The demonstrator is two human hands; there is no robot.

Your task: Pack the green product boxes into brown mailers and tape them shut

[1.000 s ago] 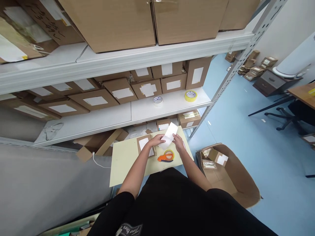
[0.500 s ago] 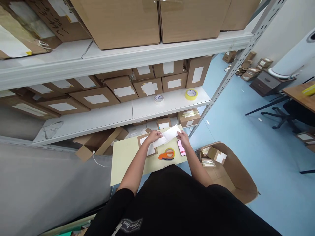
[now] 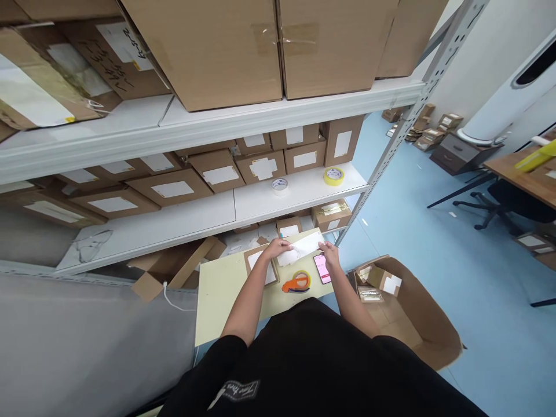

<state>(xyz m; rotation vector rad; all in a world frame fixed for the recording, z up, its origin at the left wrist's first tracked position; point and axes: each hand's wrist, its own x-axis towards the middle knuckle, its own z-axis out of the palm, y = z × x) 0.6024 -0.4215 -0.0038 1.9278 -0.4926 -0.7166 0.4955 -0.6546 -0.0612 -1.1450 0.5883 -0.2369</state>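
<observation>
A white paper label (image 3: 306, 244) is stretched between my two hands above the pale yellow table. My left hand (image 3: 278, 249) pinches its left end, and my right hand (image 3: 329, 252) grips the right end. Under my left wrist lies a small cardboard box (image 3: 272, 276) with a white label on top, partly covered by my forearm. An orange tape dispenser (image 3: 296, 283) with a yellow roll rests in front of the paper. Beside my right hand is a phone (image 3: 322, 269) with a lit pinkish screen. Any print on the paper is too small to read.
Behind the table (image 3: 217, 295) rises a metal shelf (image 3: 191, 209) stacked with labelled cartons. A white tape roll (image 3: 280, 186) and a yellow tape roll (image 3: 334, 176) sit on it. A large open carton (image 3: 428, 307) with small boxes stands on the floor at right.
The view has tilted up slightly, so everything appears lower. Both hands still hold the paper, which looks flatter and a little more spread out.
</observation>
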